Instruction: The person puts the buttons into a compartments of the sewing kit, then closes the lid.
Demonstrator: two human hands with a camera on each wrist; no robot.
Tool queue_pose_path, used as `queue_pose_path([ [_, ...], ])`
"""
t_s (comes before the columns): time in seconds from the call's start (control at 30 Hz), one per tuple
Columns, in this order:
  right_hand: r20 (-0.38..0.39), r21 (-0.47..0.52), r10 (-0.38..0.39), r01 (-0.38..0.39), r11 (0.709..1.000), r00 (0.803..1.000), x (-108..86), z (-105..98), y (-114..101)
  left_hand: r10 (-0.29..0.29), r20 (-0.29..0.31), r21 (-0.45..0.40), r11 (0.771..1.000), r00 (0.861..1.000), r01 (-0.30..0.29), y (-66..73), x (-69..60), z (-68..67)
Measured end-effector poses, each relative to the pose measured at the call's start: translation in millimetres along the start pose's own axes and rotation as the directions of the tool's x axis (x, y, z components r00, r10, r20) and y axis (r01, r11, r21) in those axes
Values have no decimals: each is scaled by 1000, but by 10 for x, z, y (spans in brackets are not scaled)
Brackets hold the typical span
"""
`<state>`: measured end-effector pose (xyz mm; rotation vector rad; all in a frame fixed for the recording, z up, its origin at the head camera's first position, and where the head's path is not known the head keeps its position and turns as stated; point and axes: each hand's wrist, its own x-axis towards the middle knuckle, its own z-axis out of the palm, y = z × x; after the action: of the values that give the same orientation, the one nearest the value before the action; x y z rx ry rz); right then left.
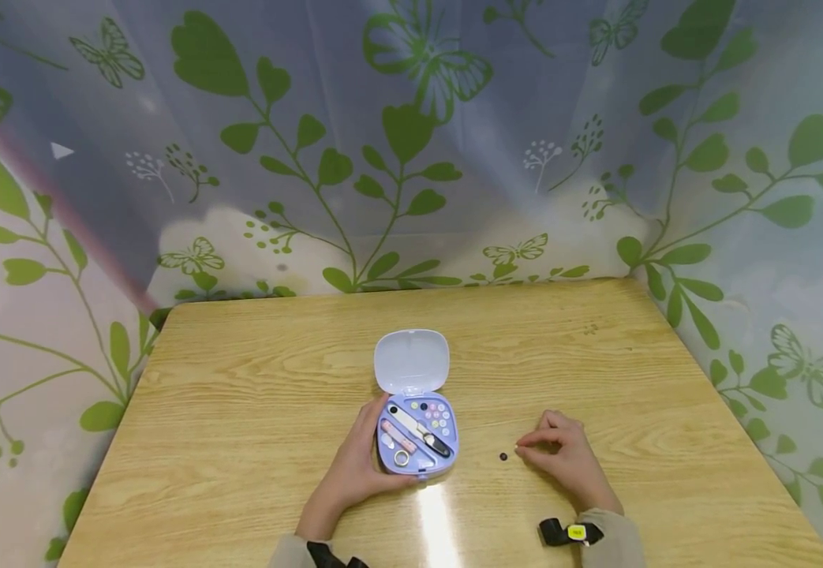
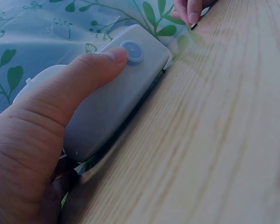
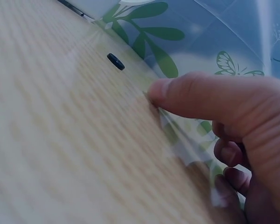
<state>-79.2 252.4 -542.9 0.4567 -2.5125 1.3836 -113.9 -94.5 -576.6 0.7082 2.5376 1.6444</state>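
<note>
My left hand (image 1: 358, 468) grips a lilac sewing box (image 1: 451, 459) by its left side and front edge. In the left wrist view the thumb lies along the box wall near a round ridged blue knob (image 2: 132, 52). The box's pale lid (image 1: 412, 361) stands open at the back. My right hand (image 1: 569, 456) is just right of a small black button (image 1: 503, 457) on the table, apart from it. Its thumb and forefinger tips are close together; whether something tiny is between them I cannot make out, as the thumb hides the forefinger in the right wrist view.
Inside the box lie white-and-black snips (image 1: 420, 431), a pink strip (image 1: 398, 436), a gold-coloured ring (image 1: 402, 457) and several small buttons (image 1: 435, 414). The wooden table (image 1: 255, 379) meets a leaf-patterned curtain (image 1: 354, 197) behind and at both sides.
</note>
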Motion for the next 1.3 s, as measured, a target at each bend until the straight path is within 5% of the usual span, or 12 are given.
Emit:
queue_pose_path([
  [0.43, 42, -26, 100, -99, 995, 994, 11, -25, 68, -1, 3, 14, 1000, 1000, 1, 4, -2, 3],
  [0.73, 27, -61, -47, 49, 997, 999, 74, -6, 202, 3, -5, 20, 1000, 1000, -3, 12, -10, 5],
  [1.13, 5, -23, -169, 169, 985, 986, 348, 28, -375, 33, -12, 10, 999, 999, -33, 2, -2, 6],
  [1.3, -4, 27, -254, 254, 967, 967, 464, 79, -456, 27, -9, 4, 1000, 1000, -27, 4, 3, 3],
])
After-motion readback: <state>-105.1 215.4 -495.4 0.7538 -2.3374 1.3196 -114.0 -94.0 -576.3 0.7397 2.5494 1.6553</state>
